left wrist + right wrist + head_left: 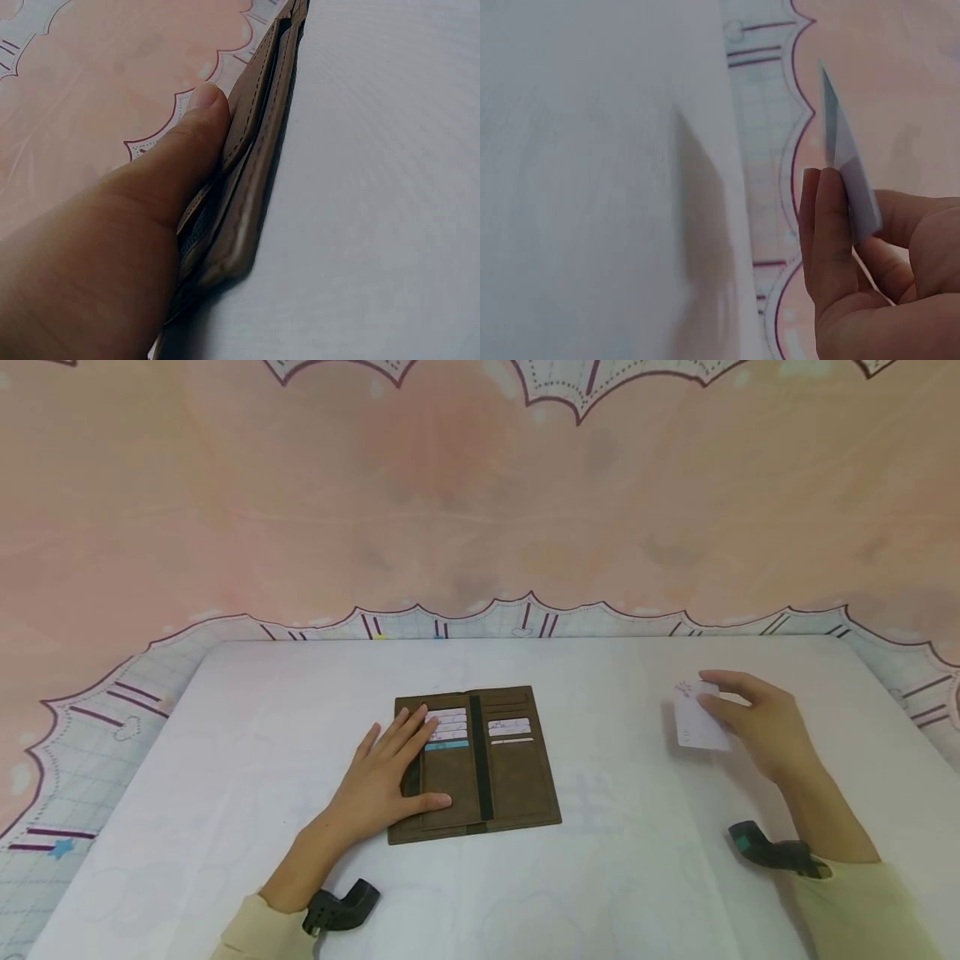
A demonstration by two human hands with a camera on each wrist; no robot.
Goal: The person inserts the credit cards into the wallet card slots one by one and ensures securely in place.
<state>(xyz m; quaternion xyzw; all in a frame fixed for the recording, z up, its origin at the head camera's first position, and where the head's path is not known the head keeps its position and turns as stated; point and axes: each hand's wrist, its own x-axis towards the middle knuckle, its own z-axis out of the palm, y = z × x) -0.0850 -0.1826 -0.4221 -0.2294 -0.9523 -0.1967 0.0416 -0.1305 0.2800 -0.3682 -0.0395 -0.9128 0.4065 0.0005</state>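
Observation:
A brown wallet [517,785] lies spread flat on the white table, with a dark strip down its middle. Several white cards [448,723] and a blue-edged one show in its left slots, and a white card [509,727] pokes out of a right slot. My left hand [382,785] rests on the wallet's left half, fingers spread and nearly straight. In the left wrist view the thumb lies along the wallet's stitched edge [259,172]. Off to the right, my right hand [765,727] pinches a white card [697,722] between thumb and fingers, above the table.
The white tabletop [615,877] stretches around the wallet. Behind it and at the sides hangs a pinkish cloth [480,510] with a scalloped printed border. A black wrist device [341,906] sits on the left wrist and another [776,852] on the right.

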